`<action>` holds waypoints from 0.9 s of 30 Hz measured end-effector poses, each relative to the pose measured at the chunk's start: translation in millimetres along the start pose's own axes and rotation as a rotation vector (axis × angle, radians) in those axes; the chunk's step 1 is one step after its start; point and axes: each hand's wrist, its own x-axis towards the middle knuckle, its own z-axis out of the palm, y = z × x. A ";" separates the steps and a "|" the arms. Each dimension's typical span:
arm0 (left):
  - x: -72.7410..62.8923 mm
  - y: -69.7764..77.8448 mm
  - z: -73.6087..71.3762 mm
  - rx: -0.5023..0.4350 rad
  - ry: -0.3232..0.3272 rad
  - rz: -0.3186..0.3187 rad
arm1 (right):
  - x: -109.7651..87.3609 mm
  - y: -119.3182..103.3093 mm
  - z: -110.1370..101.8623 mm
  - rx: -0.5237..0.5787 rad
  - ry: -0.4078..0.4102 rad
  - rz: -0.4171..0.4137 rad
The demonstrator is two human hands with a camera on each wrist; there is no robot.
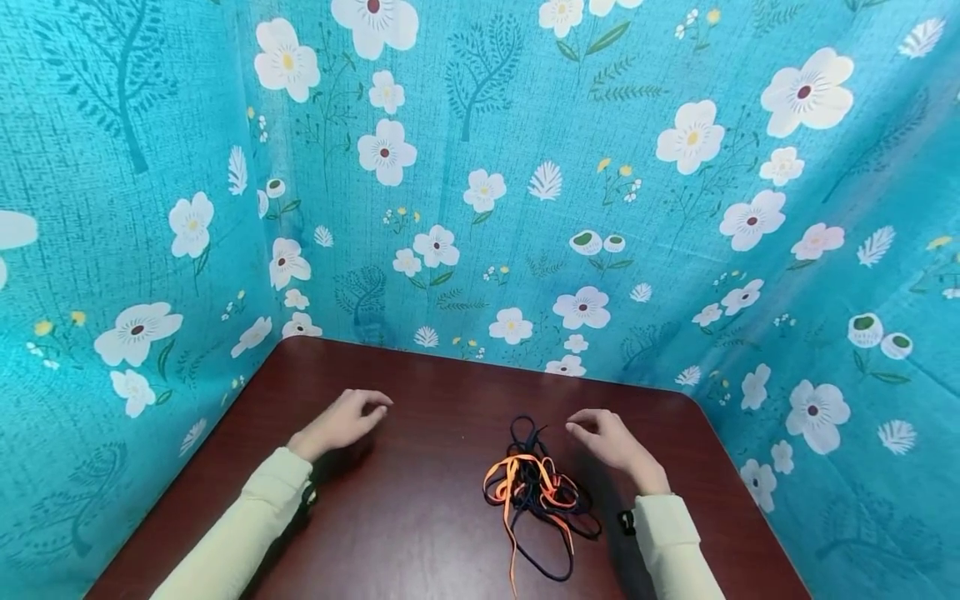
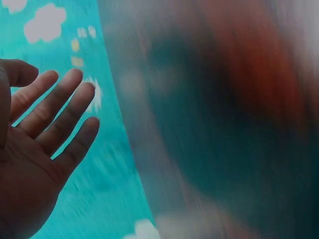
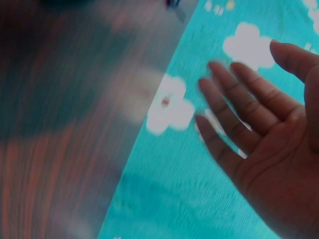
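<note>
A loose tangle of orange and black laces lies on the dark red-brown table, right of the middle in the head view. Just to its right, my right hand hovers over the table with relaxed fingers and holds nothing. My left hand is well to the left of the laces, also holding nothing. In the left wrist view the left hand shows its palm with the fingers spread. The right wrist view likewise shows the right hand with spread, nearly straight fingers.
The table has rounded far corners and a glossy top. A blue cloth printed with white flowers hangs behind it and along both sides. Pale sleeves cover both forearms, and a dark band shows at the right wrist.
</note>
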 end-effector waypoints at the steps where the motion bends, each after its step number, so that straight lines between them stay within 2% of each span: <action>1: -1.0 6.5 5.7 -0.002 -0.021 0.012 | -1.0 -5.1 5.4 0.022 -0.015 -0.017; 5: -4.2 28.9 30.2 -0.002 -0.137 0.047 | -4.1 -18.3 25.7 0.058 -0.107 -0.066; 9: -5.7 48.2 51.9 -0.020 -0.238 0.085 | -7.2 -25.0 39.6 -0.001 -0.181 -0.069; 12: -6.1 61.1 64.0 -0.023 -0.270 0.131 | -9.7 -29.2 47.6 -0.067 -0.194 -0.058; 15: -4.6 73.0 73.1 -0.027 -0.279 0.163 | -11.4 -32.6 52.6 -0.137 -0.194 -0.049; 19: -2.1 88.2 80.6 -0.042 -0.272 0.206 | -13.1 -35.9 55.2 -0.159 -0.211 -0.061; 23: -0.8 103.0 86.0 -0.032 -0.226 0.246 | -14.6 -43.7 52.6 -0.139 -0.211 -0.125; 27: 0.3 115.3 93.7 -0.005 -0.174 0.247 | -16.4 -63.7 47.0 -0.138 -0.207 -0.172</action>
